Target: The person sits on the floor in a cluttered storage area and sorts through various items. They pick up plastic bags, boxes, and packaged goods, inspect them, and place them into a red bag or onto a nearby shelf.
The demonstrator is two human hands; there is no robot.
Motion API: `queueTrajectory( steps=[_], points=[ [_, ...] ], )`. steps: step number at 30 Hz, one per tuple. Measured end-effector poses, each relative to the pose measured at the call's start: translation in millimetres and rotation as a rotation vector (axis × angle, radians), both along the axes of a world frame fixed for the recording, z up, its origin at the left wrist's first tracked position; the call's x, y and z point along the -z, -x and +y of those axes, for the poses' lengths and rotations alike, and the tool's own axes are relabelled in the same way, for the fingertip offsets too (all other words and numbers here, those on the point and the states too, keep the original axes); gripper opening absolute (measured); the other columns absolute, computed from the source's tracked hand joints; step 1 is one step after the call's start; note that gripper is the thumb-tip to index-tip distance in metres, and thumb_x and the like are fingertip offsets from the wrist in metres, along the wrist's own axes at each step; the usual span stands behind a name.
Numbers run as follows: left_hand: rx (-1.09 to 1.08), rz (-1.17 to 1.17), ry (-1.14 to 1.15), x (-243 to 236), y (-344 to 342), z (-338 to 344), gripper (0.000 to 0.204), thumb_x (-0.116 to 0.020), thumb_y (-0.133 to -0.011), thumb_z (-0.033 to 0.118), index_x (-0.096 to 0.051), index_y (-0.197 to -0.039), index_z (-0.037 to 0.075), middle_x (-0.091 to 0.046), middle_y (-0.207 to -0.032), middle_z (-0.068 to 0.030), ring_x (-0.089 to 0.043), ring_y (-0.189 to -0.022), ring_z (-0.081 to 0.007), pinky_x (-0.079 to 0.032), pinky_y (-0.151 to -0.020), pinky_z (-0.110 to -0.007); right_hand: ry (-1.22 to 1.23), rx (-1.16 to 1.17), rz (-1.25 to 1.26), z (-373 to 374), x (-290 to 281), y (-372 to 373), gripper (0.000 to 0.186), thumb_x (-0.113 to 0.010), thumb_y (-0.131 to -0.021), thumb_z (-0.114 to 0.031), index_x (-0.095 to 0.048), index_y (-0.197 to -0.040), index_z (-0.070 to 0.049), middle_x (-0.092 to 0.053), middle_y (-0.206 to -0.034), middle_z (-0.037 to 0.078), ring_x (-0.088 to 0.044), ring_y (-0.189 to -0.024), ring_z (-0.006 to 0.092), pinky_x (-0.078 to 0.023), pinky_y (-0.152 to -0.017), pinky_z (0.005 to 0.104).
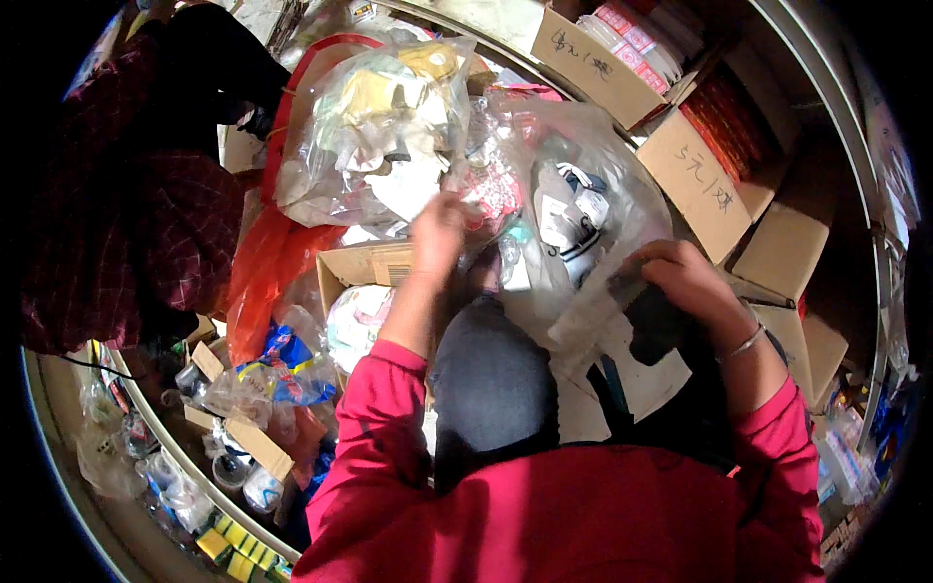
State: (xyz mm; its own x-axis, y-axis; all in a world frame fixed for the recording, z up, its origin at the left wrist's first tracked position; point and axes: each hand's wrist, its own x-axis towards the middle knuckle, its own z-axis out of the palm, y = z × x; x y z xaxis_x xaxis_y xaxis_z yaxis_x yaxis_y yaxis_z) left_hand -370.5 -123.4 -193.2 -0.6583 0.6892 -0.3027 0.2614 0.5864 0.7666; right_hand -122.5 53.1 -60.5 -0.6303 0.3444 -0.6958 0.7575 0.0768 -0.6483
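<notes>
My left hand (437, 233) is at the centre, slightly blurred, its fingers curled at a clear plastic bag of yellow and white items (394, 92), beside pink-and-white patterned fabric (491, 194); what it grips is unclear. My right hand (675, 277) is closed on the edge of a second clear plastic bag (622, 180), which holds grey, white and navy items (569, 209). A dark soft item (656, 321) lies just below my right hand. An open cardboard box (360, 262) with white items sits below my left hand.
Another person (117, 243) in dark checked clothing is at the left. Cardboard cartons (700, 175) with packets line the upper right. Red plastic bags (258, 277), several crumpled packages and yellow sponges (228, 539) fill the left and lower left. My knee (491, 369) is between my arms.
</notes>
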Motion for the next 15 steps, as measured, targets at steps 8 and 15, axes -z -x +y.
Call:
queueTrajectory(
  steps=[8,15],
  points=[
    [-0.029,0.131,0.000,74,80,46,0.050,-0.050,-0.068,0.003,-0.038,-0.117,-0.001,-0.046,-0.113,-0.0239,-0.044,-0.105,-0.0382,-0.034,-0.090,-0.040,-0.050,-0.187,0.084,26,-13,-39,0.025,-0.047,-0.070,-0.010,-0.060,-0.089,0.000,-0.061,-0.082,0.015,-0.058,-0.079,0.0218,-0.045,-0.072,0.0311],
    [-0.099,0.385,0.191,38,170,48,0.058,-0.055,-0.067,0.014,-0.036,-0.118,-0.005,-0.045,-0.116,-0.0249,-0.043,-0.109,-0.0351,-0.034,-0.092,-0.036,-0.032,-0.131,0.025,29,-3,-77,0.024,-0.048,-0.069,-0.013,-0.062,-0.087,-0.003,-0.060,-0.084,0.015,-0.057,-0.085,0.0266,-0.044,-0.076,0.0344]
  ],
)
